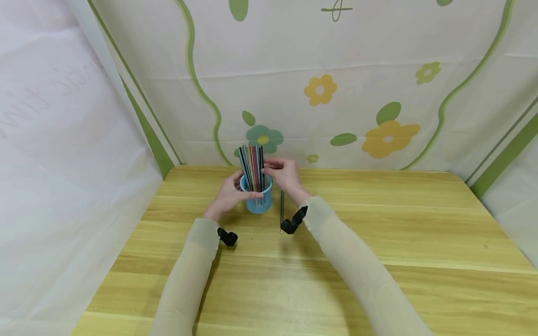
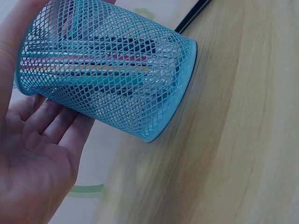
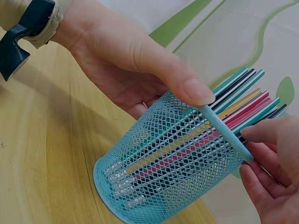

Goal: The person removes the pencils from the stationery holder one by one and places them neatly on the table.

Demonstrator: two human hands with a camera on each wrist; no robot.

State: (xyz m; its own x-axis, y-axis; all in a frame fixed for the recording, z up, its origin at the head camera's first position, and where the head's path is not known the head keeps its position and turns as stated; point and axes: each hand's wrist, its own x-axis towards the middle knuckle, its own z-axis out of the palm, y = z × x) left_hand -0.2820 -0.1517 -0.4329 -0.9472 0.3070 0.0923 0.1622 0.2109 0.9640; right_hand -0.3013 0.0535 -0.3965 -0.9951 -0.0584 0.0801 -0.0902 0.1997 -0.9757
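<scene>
A light blue mesh pencil cup (image 1: 259, 206) stands upright near the table's back edge. Several pencils (image 3: 247, 107) in black, teal, yellow and red lean inside it, eraser ends down. My left hand (image 1: 228, 195) holds the cup from the left, thumb across the rim and fingers behind the side. At the cup's right rim, my right hand (image 1: 286, 176) pinches a black pencil (image 1: 262, 161) between thumb and fingers; its lower part is inside the cup. Another black pencil (image 1: 282, 205) lies on the table to the right of the cup, partly behind the right wrist's camera.
The wooden table (image 1: 399, 224) stretches widely to the right and front. A white curtain (image 1: 286, 107) printed with flowers hangs behind its back edge, close to the cup. Black camera mounts (image 1: 229, 237) stick out from both wrists.
</scene>
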